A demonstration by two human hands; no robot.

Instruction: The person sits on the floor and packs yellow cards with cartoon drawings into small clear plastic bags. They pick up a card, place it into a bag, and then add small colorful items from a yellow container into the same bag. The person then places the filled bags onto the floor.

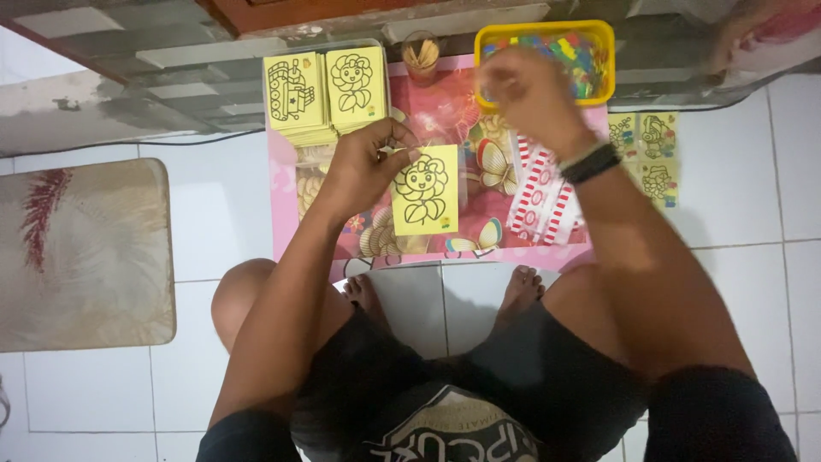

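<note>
From the head view, my left hand point(363, 167) pinches the top edge of a yellow flower-drawing card point(425, 190) on the pink patterned mat point(282, 205). My right hand point(526, 90), blurred, grip unreadable, hovers at the yellow plastic basket point(604, 60); picking looks underway, needing a careful pinch.

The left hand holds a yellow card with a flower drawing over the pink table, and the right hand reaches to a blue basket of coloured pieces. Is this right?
One detail is wrong: the basket is yellow, not blue, as the head view shows. The left hand does hold the yellow flower card over the pink table, and the right hand is at the basket.
</note>
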